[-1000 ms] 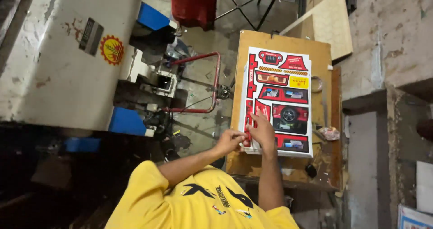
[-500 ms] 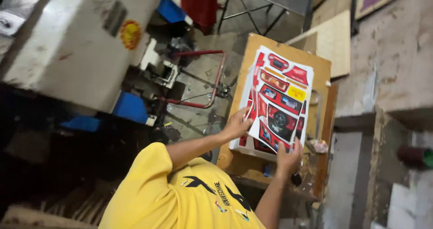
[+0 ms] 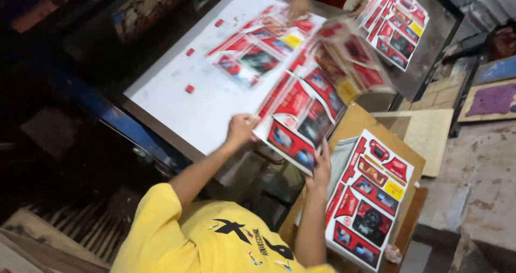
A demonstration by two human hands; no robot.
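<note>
Hands both pinching one printed sheet (image 3: pixel 314 109): left hand (image 3: pixel 239 130) grips its near corner, right hand (image 3: pixel 322 168) its lower edge, keeping it flat over the white table (image 3: pixel 183 98).

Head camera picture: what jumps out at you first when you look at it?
The big red printed sheet in the middle, blurred, held at its near corners by the left hand and the right hand. Under it is a white table top with another red sheet, touched at the far edge by another person's hand. At lower right, a stack of the same sheets lies on a wooden board.
</note>
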